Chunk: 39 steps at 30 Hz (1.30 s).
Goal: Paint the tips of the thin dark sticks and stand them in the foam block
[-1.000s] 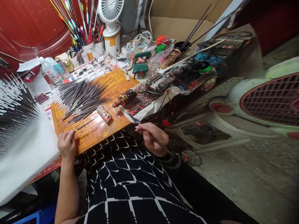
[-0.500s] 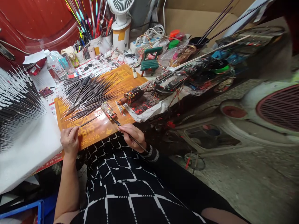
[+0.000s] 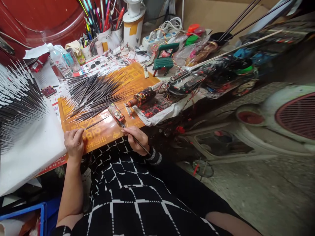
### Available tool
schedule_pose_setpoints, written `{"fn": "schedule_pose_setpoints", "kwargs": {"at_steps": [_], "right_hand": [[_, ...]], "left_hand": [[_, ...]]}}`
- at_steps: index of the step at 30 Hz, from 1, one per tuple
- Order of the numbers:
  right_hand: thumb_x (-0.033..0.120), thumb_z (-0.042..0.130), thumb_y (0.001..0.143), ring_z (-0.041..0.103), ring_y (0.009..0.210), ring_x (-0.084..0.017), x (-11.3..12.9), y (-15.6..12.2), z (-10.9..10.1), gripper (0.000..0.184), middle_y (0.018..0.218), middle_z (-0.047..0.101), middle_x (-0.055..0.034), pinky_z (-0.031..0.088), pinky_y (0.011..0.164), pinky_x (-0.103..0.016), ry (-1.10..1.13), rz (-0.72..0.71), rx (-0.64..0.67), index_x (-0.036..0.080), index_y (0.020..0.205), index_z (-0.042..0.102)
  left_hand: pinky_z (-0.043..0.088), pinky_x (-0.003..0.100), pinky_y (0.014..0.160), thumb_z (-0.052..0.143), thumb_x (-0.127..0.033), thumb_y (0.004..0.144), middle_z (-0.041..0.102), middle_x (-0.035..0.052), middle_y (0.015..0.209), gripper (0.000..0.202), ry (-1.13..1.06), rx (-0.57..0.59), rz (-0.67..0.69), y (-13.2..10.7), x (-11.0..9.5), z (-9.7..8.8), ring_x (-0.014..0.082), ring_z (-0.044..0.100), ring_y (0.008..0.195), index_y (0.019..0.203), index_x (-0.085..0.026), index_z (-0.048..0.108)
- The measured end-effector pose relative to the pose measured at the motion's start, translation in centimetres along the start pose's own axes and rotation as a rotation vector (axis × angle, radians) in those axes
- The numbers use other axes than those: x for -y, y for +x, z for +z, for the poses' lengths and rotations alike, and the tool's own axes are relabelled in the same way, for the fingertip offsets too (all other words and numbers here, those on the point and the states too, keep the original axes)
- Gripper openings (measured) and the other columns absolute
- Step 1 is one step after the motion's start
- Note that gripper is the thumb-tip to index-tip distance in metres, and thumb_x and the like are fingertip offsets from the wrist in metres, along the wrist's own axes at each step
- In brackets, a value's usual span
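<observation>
My left hand (image 3: 74, 143) pinches the near end of a thin dark stick (image 3: 94, 124) that lies across the orange mat (image 3: 103, 132). My right hand (image 3: 136, 139) is closed round a slim paintbrush (image 3: 137, 143), its tip close to a small paint-smeared palette block (image 3: 116, 114) at the mat's front edge. A fanned pile of several thin dark sticks (image 3: 92, 93) lies on the mat beyond both hands. My lap in a black-and-white checked garment (image 3: 133, 200) fills the foreground.
A white foam block (image 3: 29, 154) bristling with upright sticks (image 3: 17, 98) stands at left. Cups of brushes (image 3: 103, 19), a water bottle (image 3: 58, 63), a small green toy chair (image 3: 164, 59), a paint-spattered roller (image 3: 144, 97) and paint-stained clutter crowd the back. A floor fan (image 3: 292, 114) stands right.
My right hand has moved left and forward from over my lap to the mat's front edge, bringing the brush near the palette block. My left hand has kept its pinch on the stick.
</observation>
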State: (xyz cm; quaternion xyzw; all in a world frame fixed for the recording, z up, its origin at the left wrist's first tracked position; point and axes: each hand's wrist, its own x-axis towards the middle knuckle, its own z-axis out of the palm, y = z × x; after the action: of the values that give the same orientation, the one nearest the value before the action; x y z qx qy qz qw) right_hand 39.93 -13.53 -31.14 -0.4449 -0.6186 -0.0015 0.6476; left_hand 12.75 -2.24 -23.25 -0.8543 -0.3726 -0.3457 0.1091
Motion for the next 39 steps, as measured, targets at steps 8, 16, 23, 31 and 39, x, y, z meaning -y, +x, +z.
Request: {"fn": "schedule_pose_setpoints", "kwargs": {"at_steps": [8, 16, 23, 31, 39], "right_hand": [[0.017, 0.048, 0.099, 0.072, 0.091, -0.018, -0.3, -0.3, 0.1, 0.035, 0.102, 0.075, -0.0077, 0.062, 0.081, -0.035, -0.009, 0.0, -0.01, 0.023, 0.131, 0.061], [0.012, 0.05, 0.097, 0.071, 0.092, -0.018, -0.3, -0.3, 0.1, 0.043, 0.104, 0.074, -0.0084, 0.061, 0.082, -0.035, 0.019, -0.027, -0.024, 0.023, 0.138, 0.057], [0.01, 0.053, 0.097, 0.071, 0.094, -0.019, 0.0, -0.1, 0.1, 0.047, 0.107, 0.073, -0.0092, 0.061, 0.082, -0.036, -0.044, -0.05, 0.007, 0.025, 0.141, 0.057], [0.011, 0.056, 0.096, 0.072, 0.101, -0.021, -0.2, -0.3, 0.7, 0.052, 0.113, 0.074, -0.0103, 0.062, 0.087, -0.038, -0.133, -0.114, 0.05, 0.025, 0.146, 0.053], [0.011, 0.057, 0.096, 0.071, 0.109, -0.023, -0.2, -0.4, 1.1, 0.055, 0.121, 0.073, -0.0104, 0.062, 0.092, -0.04, -0.107, -0.101, 0.054, 0.026, 0.149, 0.051]], "left_hand": [[0.041, 0.034, 0.082, 0.051, -0.024, 0.1, 0.071, 0.0059, 0.09, 0.027, -0.004, 0.022, -0.04, 0.0, -0.1, 0.0, 0.019, 0.053, 0.079, 0.106, -0.024, 0.077], [0.041, 0.037, 0.083, 0.049, -0.03, 0.101, 0.07, 0.0077, 0.092, 0.029, -0.029, 0.044, -0.081, 0.0, -0.1, 0.2, 0.02, 0.053, 0.08, 0.105, -0.024, 0.077], [0.041, 0.035, 0.083, 0.05, -0.031, 0.101, 0.072, 0.0074, 0.093, 0.026, -0.044, 0.039, -0.072, -0.3, -0.2, 1.2, 0.0206, 0.055, 0.082, 0.103, -0.024, 0.076], [0.042, 0.036, 0.085, 0.052, -0.033, 0.101, 0.072, 0.0074, 0.093, 0.024, -0.061, 0.06, -0.096, -0.6, -0.3, 1.2, 0.021, 0.057, 0.085, 0.103, -0.024, 0.075], [0.044, 0.036, 0.084, 0.053, -0.033, 0.1, 0.072, 0.0073, 0.092, 0.024, -0.058, 0.057, -0.111, -0.5, -0.5, 1.0, 0.021, 0.057, 0.085, 0.101, -0.024, 0.076]]}}
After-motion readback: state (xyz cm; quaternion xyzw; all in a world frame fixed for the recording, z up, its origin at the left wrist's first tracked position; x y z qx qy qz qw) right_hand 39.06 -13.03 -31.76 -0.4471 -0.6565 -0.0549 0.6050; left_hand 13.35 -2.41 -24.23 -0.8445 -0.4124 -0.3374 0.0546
